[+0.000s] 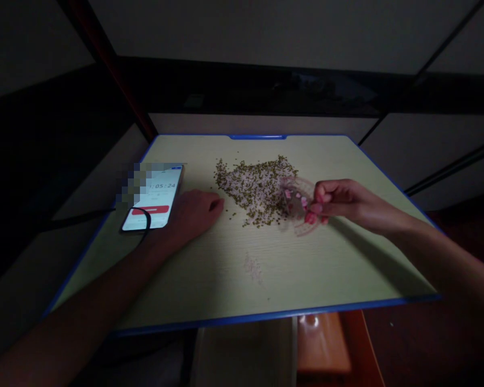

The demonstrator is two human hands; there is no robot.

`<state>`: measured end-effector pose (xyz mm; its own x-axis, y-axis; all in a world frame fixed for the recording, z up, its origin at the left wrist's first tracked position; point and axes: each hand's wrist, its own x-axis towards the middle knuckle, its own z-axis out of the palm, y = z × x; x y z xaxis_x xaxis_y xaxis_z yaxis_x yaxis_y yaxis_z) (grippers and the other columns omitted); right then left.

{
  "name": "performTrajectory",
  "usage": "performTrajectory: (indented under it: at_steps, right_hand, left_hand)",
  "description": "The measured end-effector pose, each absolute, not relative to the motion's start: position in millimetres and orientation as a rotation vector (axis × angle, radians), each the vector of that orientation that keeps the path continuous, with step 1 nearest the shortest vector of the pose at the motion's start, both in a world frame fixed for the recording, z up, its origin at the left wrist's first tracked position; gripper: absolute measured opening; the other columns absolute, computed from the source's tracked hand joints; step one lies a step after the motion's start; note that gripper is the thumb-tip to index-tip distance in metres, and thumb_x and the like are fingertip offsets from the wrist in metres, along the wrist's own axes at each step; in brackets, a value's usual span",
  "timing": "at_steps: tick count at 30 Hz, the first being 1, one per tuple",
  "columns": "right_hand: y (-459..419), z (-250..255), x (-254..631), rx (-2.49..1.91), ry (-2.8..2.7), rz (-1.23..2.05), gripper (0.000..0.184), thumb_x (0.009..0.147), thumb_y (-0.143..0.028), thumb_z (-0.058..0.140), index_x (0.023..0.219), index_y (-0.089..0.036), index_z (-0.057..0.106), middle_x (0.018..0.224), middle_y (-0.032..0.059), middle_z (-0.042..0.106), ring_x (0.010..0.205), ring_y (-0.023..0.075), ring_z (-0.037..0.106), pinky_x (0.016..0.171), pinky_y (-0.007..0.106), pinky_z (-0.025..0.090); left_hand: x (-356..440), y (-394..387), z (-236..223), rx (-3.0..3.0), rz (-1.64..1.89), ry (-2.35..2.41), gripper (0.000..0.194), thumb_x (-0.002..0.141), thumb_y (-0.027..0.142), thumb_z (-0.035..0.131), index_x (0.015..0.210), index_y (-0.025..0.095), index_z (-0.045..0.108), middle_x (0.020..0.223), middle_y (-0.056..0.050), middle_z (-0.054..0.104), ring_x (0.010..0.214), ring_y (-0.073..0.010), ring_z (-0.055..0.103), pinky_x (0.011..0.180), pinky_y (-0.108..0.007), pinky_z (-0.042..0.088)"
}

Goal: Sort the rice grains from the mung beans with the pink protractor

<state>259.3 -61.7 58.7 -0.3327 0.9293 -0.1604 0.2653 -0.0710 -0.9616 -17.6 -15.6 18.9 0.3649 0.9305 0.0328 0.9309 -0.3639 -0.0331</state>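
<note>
My right hand (339,204) pinches a clear protractor with pink markings (302,228), slightly blurred by motion. Its curved side reaches the right edge of a spread pile of tiny grains (258,185), mixed olive-green and pale pink. My left hand (196,212) rests on the table left of the pile, fingers curled in and nothing visible in them. A small patch of pale pink grains (253,267) lies apart, nearer the front edge.
The pale wood-look table (306,279) has a blue rim. On its left side lies a lit phone (153,209) showing a timer, with a dark cord (80,216) across it. An orange object (325,341) is below the front edge.
</note>
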Motion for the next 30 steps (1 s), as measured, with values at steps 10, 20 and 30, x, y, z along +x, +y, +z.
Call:
performTrajectory:
  at_steps: [10, 20, 30]
  right_hand:
    - [-29, 17, 298, -1.173, -1.045, 1.305, 0.019, 0.067, -0.026, 0.068, 0.073, -0.018, 0.053, 0.059, -0.0015, 0.059, 0.041, 0.0082, 0.050, 0.038, 0.020, 0.037]
    - [-37, 16, 284, -1.233, -1.020, 1.262, 0.011, 0.071, -0.021, 0.063, 0.080, -0.015, 0.060, 0.049, -0.0020, 0.059, 0.037, 0.0054, 0.045, 0.035, 0.016, 0.029]
    - [-39, 16, 286, -1.247, -1.245, 1.049, 0.020, 0.070, -0.026, 0.068, 0.075, -0.018, 0.050, 0.043, -0.0079, 0.046, 0.036, 0.0045, 0.038, 0.036, 0.018, 0.028]
  left_hand:
    - [-17, -16, 26, -2.534, 0.086, -1.796, 0.045, 0.084, 0.040, 0.026, 0.068, 0.019, 0.062, 0.068, -0.005, 0.064, 0.064, -0.0179, 0.056, 0.055, -0.027, 0.033]
    - [-17, -17, 29, -2.537, 0.157, -1.856, 0.044, 0.085, 0.039, 0.026, 0.069, 0.017, 0.060, 0.068, -0.006, 0.061, 0.065, -0.0181, 0.054, 0.056, -0.027, 0.031]
    - [-20, -15, 26, -2.549, 0.118, -1.869, 0.043, 0.085, 0.041, 0.026, 0.063, 0.018, 0.055, 0.062, -0.004, 0.055, 0.061, -0.0166, 0.049, 0.055, -0.026, 0.027]
